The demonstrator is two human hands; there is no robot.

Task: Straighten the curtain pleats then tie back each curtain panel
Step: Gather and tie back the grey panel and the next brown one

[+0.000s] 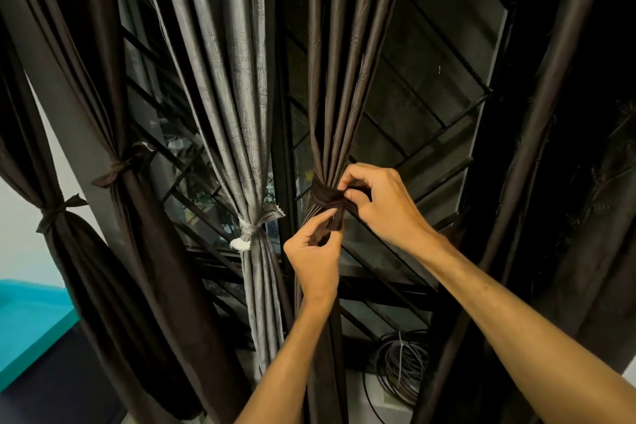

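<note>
A dark brown curtain panel [339, 86] hangs at the centre, gathered at its waist by a dark brown tie-back band [323, 195]. My right hand [382, 198] pinches the band's upper end at the right of the gather. My left hand [315, 253] pinches the band's lower hanging end just below it. To the left hangs a grey curtain panel [237, 79] bound with a grey tie [256, 224]. Two more brown panels [103, 86] [20, 134] at far left carry knotted ties [120, 167] [56, 212].
A window with a black metal grille [430, 107] stands behind the curtains. Another dark curtain panel [537, 148] hangs loose at the right. A coil of cable [401, 367] lies on the sill low down. A teal surface [31, 317] shows at the lower left.
</note>
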